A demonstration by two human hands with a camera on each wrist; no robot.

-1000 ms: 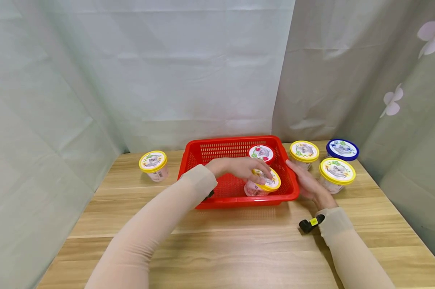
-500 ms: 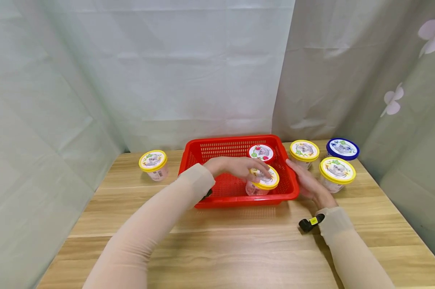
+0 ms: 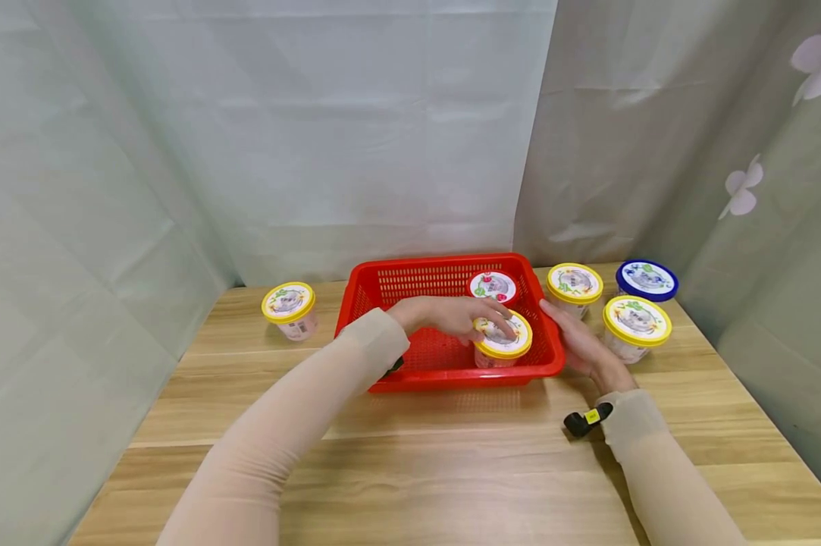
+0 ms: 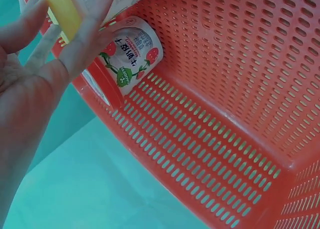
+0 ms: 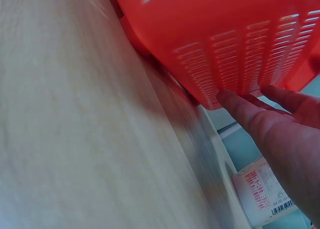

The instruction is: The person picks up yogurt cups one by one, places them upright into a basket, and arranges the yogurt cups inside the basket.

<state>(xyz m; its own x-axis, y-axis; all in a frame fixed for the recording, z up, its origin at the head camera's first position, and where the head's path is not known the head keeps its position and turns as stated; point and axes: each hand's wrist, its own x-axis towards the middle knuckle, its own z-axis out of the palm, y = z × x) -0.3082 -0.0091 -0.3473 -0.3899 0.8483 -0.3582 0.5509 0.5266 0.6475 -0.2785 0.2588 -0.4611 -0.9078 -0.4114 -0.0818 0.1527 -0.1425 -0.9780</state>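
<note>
A yellow-lidded tub [image 3: 503, 337] stands upright in the front right of a red plastic basket [image 3: 444, 376]. My left hand [image 3: 451, 316] lies over it, fairly straight fingers touching the lid. In the left wrist view the thumb and fingers lie spread about the yellow lid [image 4: 65, 9]. Behind this tub is a red-lidded tub [image 3: 492, 287] with a strawberry print, also inside the basket. My right hand [image 3: 577, 341] rests against the basket's right side. Its straight fingertips touch the slotted wall in the right wrist view, without gripping.
Two more yellow-lidded tubs, one at the back [image 3: 574, 284] and one in front [image 3: 636, 322], stand right of the basket beside a blue-lidded tub [image 3: 647, 280]. Another yellow-lidded tub [image 3: 289, 311] stands left. Fabric curtains [image 3: 314, 136] border the wooden table [image 3: 451, 470].
The yellow-lidded tub under my left hand has gone from tilted to upright and shifted slightly right over the last half second. My right hand stays at the basket's side.
</note>
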